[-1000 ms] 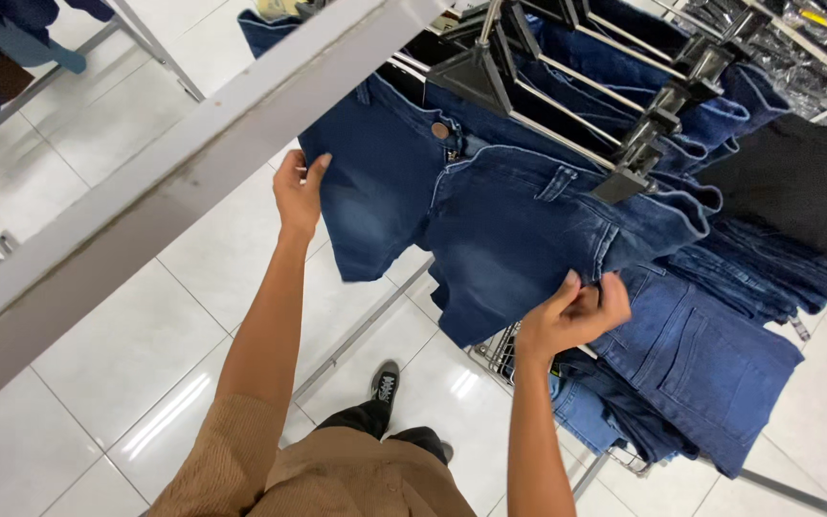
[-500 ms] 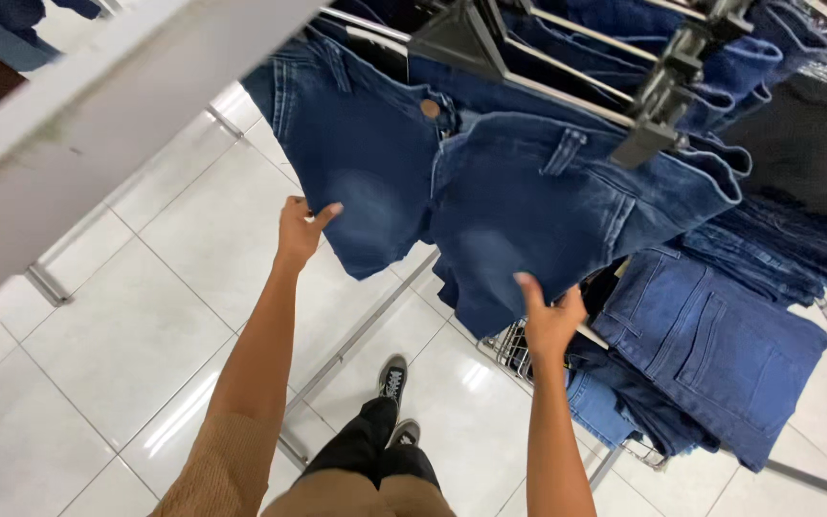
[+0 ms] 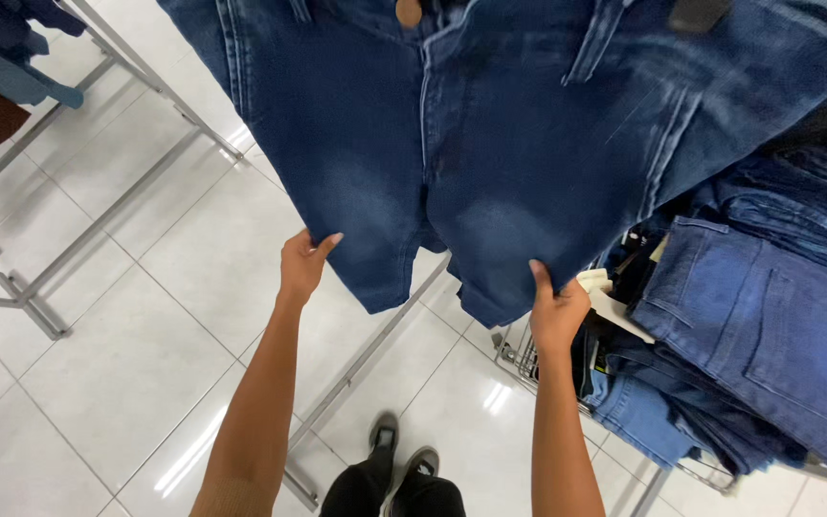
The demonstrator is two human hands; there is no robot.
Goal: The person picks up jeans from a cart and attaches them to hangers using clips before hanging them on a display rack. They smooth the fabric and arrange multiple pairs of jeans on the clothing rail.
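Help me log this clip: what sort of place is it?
Likely a clothing shop: both hands, left and right, hold up denim shorts beside stacked jeans, with metal racks on a tiled floor.

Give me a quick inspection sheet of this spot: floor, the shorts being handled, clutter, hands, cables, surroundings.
Surface: white tiled floor, glossy.
Job's things: dark blue denim shorts, hanging, legs spread apart.
Clutter: stack of folded jeans on a wire rack at right.
Grippers: left hand grips one leg hem; right hand grips the other.
Cables: nothing seen.
Surroundings: metal rack legs at left, hanging clothes top left, the person's own shoes below.
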